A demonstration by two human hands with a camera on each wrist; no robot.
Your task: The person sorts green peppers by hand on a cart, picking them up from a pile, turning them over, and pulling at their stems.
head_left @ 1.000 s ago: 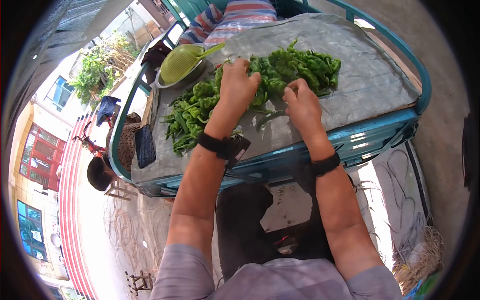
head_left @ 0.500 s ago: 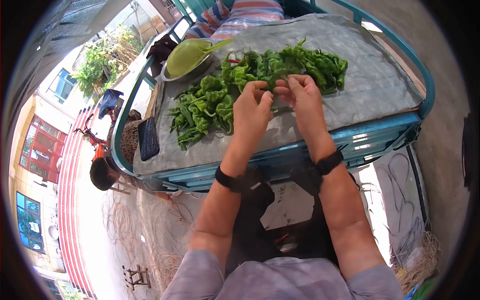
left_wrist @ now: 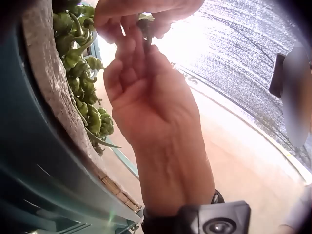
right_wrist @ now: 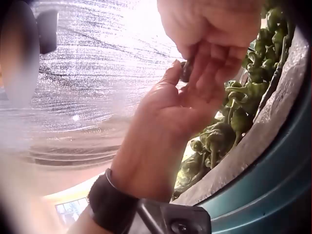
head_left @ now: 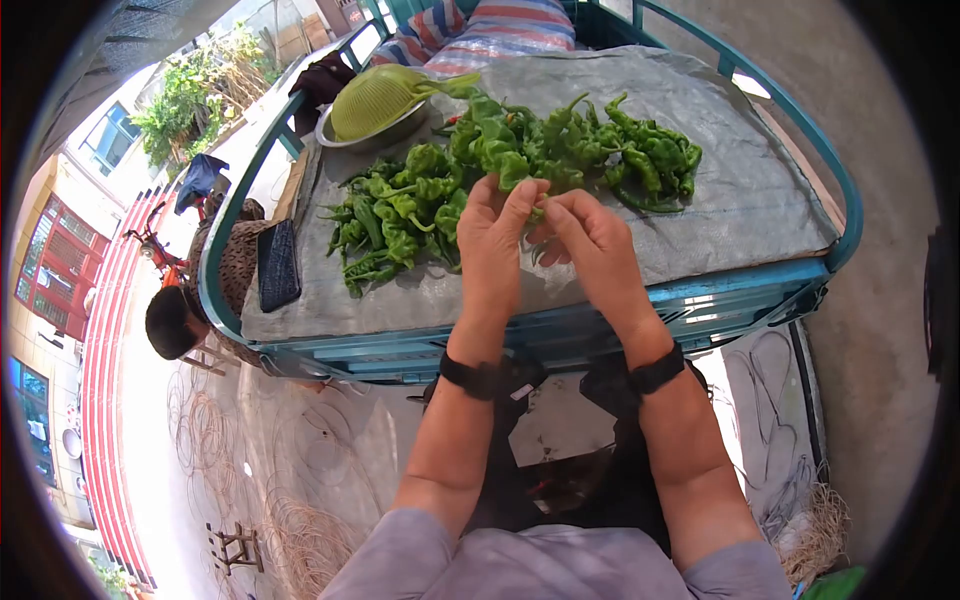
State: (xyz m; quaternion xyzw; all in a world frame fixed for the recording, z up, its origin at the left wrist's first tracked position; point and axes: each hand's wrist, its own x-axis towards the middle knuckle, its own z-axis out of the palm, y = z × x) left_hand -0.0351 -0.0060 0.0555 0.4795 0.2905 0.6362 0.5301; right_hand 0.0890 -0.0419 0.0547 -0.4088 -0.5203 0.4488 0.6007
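Note:
Both hands meet over the front of a pile of wrinkled green peppers (head_left: 425,185). My left hand (head_left: 492,245) pinches a green pepper (left_wrist: 146,23), its thin stem hanging between the fingers in the left wrist view. From the other side, my right hand (head_left: 600,250) pinches the same pepper between thumb and fingers. In the right wrist view only a small dark bit of it shows beside the right thumb (right_wrist: 171,73). The fingers hide most of the pepper. More peppers (head_left: 650,160) lie to the right, behind the hands.
The peppers lie on a grey sheet (head_left: 740,220) over a blue-railed cart bed (head_left: 740,290). A yellow-green strainer (head_left: 375,100) sits in a metal bowl (head_left: 400,128) at the back left. A dark phone (head_left: 279,265) lies at the left edge. Another person (head_left: 175,320) is beyond it.
My left hand has drawn back from the pile toward me, and my right hand has moved left to join it. Both hands now pinch a pepper together.

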